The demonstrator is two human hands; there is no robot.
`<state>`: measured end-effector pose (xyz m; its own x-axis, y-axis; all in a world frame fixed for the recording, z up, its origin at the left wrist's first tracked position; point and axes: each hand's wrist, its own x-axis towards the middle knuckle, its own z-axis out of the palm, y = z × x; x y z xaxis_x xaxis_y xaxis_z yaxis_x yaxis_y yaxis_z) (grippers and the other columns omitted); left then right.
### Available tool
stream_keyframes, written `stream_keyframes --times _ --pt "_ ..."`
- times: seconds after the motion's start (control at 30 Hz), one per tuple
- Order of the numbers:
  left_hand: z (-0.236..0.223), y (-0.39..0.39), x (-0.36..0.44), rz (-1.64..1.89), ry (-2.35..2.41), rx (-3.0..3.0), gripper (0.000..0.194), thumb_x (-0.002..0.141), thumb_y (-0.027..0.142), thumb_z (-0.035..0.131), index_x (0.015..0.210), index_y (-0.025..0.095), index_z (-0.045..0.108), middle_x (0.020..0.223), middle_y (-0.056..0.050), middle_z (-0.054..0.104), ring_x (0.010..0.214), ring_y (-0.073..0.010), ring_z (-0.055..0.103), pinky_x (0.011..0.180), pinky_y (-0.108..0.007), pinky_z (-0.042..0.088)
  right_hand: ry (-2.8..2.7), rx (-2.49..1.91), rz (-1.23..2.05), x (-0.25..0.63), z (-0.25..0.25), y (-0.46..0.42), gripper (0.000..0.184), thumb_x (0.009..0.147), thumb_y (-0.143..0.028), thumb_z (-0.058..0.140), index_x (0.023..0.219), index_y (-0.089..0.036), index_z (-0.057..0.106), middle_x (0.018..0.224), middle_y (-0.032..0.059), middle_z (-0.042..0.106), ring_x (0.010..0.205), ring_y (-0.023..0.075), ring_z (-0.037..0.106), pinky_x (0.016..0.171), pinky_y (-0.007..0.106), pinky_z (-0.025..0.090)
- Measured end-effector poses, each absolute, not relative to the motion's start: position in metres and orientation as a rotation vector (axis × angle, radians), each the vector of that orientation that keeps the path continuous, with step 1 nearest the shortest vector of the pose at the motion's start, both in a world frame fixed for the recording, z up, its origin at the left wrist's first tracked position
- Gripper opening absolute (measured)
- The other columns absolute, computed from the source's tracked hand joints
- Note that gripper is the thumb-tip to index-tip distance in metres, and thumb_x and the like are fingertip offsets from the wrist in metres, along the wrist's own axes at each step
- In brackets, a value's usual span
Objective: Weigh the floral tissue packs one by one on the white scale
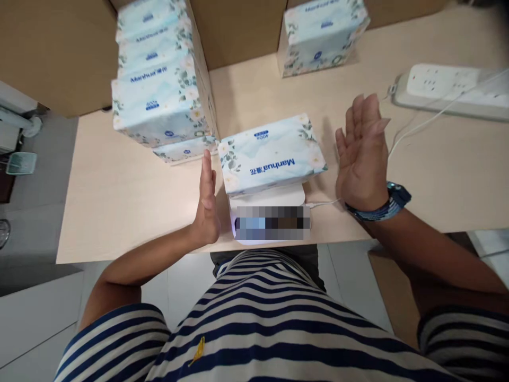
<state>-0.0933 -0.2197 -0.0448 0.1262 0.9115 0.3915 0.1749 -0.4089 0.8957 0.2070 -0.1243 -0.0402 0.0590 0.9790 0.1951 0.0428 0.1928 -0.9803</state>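
A pale blue floral tissue pack [270, 151] labelled Manhua rests on a white scale-like device [278, 194] near the table's front edge. The device's front panel is blurred out. My left hand [207, 204] stands on edge just left of the pack, fingers stretched out and holding nothing. On the other side, my right hand [362, 151] is raised with its palm turned inward and fingers extended, apart from the pack. A patterned blue band circles my right wrist.
Several similar packs form a stack [159, 90] at the back left. One more pack [324, 37] stands at the back right. A white power strip [449, 87] with cables lies on the right of the wooden table [119, 212]. Cardboard [238, 32] borders the back.
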Motion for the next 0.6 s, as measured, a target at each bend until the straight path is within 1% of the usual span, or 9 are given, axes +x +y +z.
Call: stream_keyframes --times 0.1,0.23,0.37,0.43,0.6 --pt "-0.047 -0.221 -0.096 1.314 1.052 1.728 0.075 0.108 0.076 0.01 0.177 0.048 0.004 0.19 0.015 -0.004 0.179 -0.0252 -0.008 0.148 -0.05 0.003 -1.247 -1.138 1.051 0.205 -0.041 -0.127 0.098 0.098 -0.09 0.038 0.177 -0.034 0.024 0.19 0.0039 0.017 0.177 0.0224 0.016 0.144 0.052 0.016" --pt "-0.045 -0.224 -0.097 1.283 1.076 1.734 0.074 0.109 0.074 0.01 0.177 0.047 0.001 0.191 0.013 -0.003 0.179 -0.0236 -0.006 0.148 -0.047 0.006 -1.275 -1.123 1.039 0.202 -0.044 -0.13 0.081 0.104 -0.082 0.036 0.175 -0.044 0.028 0.189 -0.0042 0.022 0.177 0.0227 0.015 0.144 0.056 0.018" --pt "-0.039 -0.227 -0.096 1.254 1.113 1.71 0.075 0.108 0.075 0.012 0.177 0.049 0.001 0.191 0.013 -0.002 0.179 -0.0256 -0.003 0.148 -0.047 0.007 -1.252 -1.139 1.047 0.201 -0.047 -0.13 0.082 0.102 -0.082 0.041 0.174 -0.044 0.031 0.189 -0.0041 0.024 0.177 0.0243 0.017 0.144 0.06 0.017" --pt "-0.037 -0.228 -0.095 1.246 1.123 1.684 0.075 0.108 0.076 0.013 0.177 0.049 0.001 0.191 0.014 -0.001 0.179 -0.0267 -0.002 0.148 -0.047 0.007 -1.243 -1.141 1.052 0.201 -0.048 -0.129 0.081 0.102 -0.083 0.042 0.173 -0.046 0.032 0.188 -0.0052 0.025 0.177 0.0249 0.017 0.143 0.061 0.018" --pt "-0.034 -0.228 -0.094 1.244 1.117 1.675 0.074 0.11 0.072 0.013 0.178 0.046 0.001 0.191 0.013 0.001 0.179 -0.0258 -0.003 0.148 -0.044 0.003 -1.225 -1.136 1.055 0.201 -0.05 -0.128 0.074 0.105 -0.079 0.04 0.172 -0.048 0.034 0.187 -0.0061 0.028 0.176 0.0222 0.021 0.143 0.06 0.02"
